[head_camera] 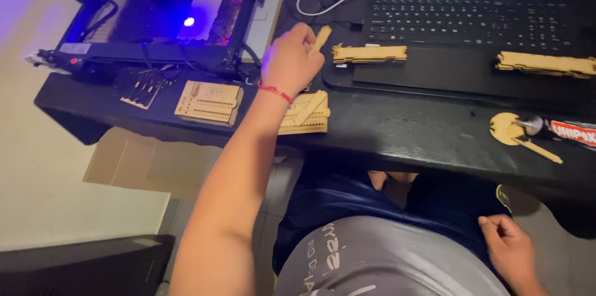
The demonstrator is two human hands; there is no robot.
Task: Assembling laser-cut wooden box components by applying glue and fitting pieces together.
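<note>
head view: left hand (290, 60) pinches a small flat pale wooden strip (321, 38) above the black desk (403, 131), just beside the laser-cut plywood sheet (304, 114). right hand (510, 251) rests loosely curled at the lap. risk: thin strip could slip or snap if squeezed.

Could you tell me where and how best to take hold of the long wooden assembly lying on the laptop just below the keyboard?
Probably across the middle of the long wooden assembly, pinching its two long edges from above. It lies flat and lengthwise on the laptop, with both long sides free. The left hand, already beside its left end and holding a small wooden strip, is nearest.
</note>
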